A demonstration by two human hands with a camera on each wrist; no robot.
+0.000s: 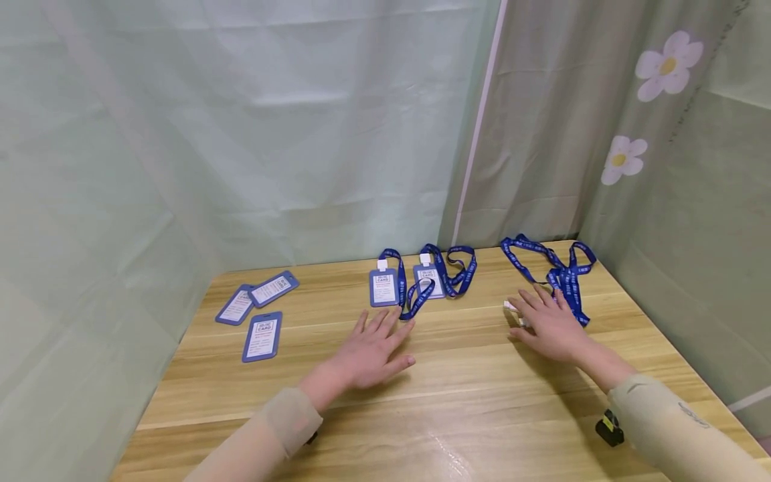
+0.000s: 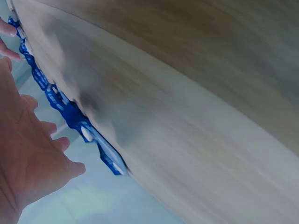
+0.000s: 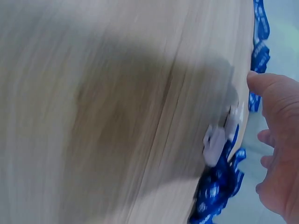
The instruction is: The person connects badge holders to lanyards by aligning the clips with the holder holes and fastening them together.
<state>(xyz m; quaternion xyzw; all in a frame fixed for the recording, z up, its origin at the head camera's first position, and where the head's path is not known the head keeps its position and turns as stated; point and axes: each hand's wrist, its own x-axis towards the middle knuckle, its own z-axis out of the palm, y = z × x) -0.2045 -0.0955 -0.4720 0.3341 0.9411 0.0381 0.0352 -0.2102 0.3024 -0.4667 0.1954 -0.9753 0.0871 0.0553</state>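
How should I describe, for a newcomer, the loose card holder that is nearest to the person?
On the wooden table, go to the left end, away from the blue lanyards. An overlapping pair of card holders lies towards the curtain. The wanted card holder lies in front of them, alone, overlapping neither.

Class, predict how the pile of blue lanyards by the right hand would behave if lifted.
The lanyard pile would probably droop, since it lies in loose bends and loops. It is likely light, being thin flat bands. Lifting one strand might drag others, as they overlap.
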